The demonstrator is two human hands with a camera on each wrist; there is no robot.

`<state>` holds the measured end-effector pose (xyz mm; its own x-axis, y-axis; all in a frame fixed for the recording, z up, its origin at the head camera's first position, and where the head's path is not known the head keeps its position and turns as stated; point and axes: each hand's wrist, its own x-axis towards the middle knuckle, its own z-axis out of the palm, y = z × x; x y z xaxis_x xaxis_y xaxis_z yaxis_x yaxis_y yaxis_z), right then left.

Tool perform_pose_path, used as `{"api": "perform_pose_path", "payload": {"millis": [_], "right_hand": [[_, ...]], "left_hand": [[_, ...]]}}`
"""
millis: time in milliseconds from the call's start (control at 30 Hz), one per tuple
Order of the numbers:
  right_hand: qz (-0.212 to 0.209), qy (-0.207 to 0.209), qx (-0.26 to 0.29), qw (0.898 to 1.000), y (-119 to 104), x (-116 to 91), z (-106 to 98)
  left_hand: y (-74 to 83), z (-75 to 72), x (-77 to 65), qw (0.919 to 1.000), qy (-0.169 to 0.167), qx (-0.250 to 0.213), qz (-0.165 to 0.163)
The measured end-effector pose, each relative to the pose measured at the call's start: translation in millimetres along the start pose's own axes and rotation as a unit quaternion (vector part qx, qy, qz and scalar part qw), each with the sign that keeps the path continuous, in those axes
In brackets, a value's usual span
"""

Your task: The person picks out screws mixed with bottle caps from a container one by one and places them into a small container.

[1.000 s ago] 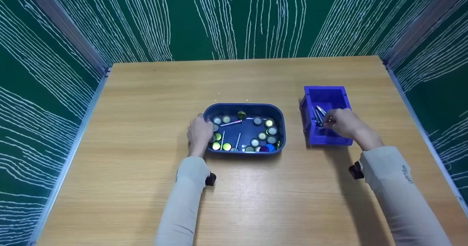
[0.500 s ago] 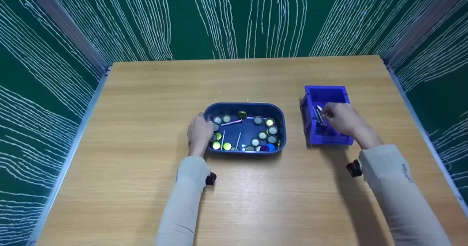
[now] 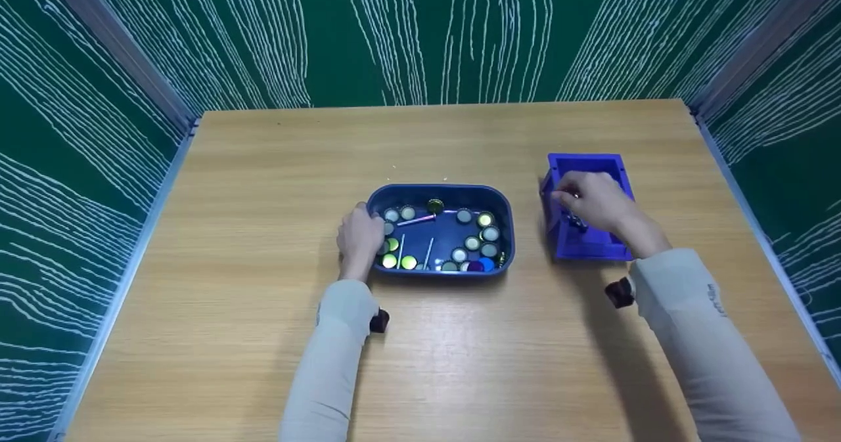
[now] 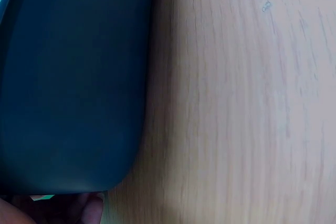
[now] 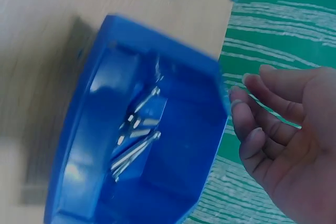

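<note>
My left hand grips the left end of a dark blue rounded tray; in the left wrist view, fingertips show against the tray's end. Several bottle caps, silver, yellow-green and blue, lie in the tray, along with a few thin rods. My right hand is over the left side of a blue-purple bin. Its fingers are loosely curled in the right wrist view, with nothing visible between them. Several slim shiny metal rods lie inside the bin.
Both containers stand on a light wooden table, the bin to the right of the tray. Green panels with white streaks enclose the table at the back and sides. Tiny pale specks lie behind the tray.
My right hand has risen from the metal rods in the bin and moved up and left toward the bin's left rim. The left hand and the tray stay in place.
</note>
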<state>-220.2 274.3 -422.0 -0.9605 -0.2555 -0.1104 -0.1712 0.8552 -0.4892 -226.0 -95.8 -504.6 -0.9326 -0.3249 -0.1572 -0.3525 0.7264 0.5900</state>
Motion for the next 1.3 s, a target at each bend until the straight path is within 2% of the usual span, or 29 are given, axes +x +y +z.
{"api": "perform_pose_path", "payload": {"millis": [200, 467, 700, 933, 1067, 1300], "right_hand": [[-0.012, -0.007, 0.025, 1.0, -23, 12, 18], [-0.068, -0.003, 0.043, 0.997, -51, 24, 45], [-0.106, -0.033, 0.081, 0.991, -75, 28, 61], [-0.168, -0.053, 0.022, 0.984, -88, 28, 92], [-0.182, -0.078, 0.012, 0.98, -94, 27, 105], [-0.182, -0.156, 0.03, 0.97, -102, 30, 122]], "left_hand": [[-0.3, 0.2, 0.2, 1.0, -0.002, 0.001, -0.001], [1.5, -0.5, -0.2, 0.9999, -0.011, -0.002, 0.0], [0.9, -2.9, 0.4, 0.9999, -0.01, 0.002, 0.0], [-2.2, -2.6, -1.1, 0.9998, -0.017, 0.004, -0.014], [-1.7, -3.3, -0.9, 0.9998, -0.018, 0.002, -0.01], [1.4, -3.5, -0.8, 0.9999, -0.017, 0.001, -0.003]]}}
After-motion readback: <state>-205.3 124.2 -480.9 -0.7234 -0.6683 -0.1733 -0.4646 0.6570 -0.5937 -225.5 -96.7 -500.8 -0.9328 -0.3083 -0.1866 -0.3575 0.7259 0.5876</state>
